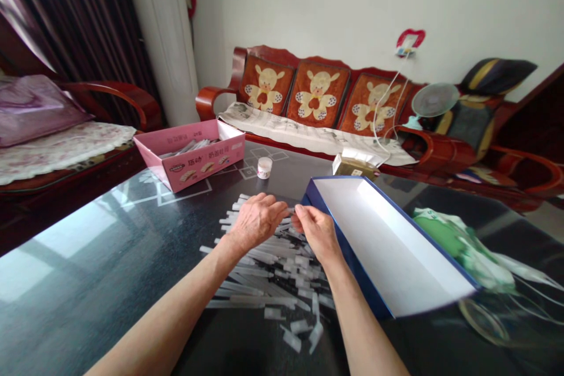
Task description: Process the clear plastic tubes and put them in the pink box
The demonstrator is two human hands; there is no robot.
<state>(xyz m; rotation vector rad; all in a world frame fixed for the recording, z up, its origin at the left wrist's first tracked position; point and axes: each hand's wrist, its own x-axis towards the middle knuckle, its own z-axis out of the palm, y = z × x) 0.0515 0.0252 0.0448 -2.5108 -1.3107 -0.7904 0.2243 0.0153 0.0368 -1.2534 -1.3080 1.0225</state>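
Table (94, 299) carries a heap of plastic strips (268, 282) at near centre, left hand (258, 220) and right hand (317, 232) over it. Open box (388, 247) lies just right of the heap. Carton (189, 155) stands far left, small jar (264, 167) to its right, packet (355, 164) behind the box. Sofa (317, 94) stands behind the table, newspaper (308, 132) on its seat, fan (434, 100) at its right end.

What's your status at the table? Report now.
Left hand, right hand: fingertips meeting over clear plastic strips, loose on the dark tabletop. White box with blue edges beside right hand.
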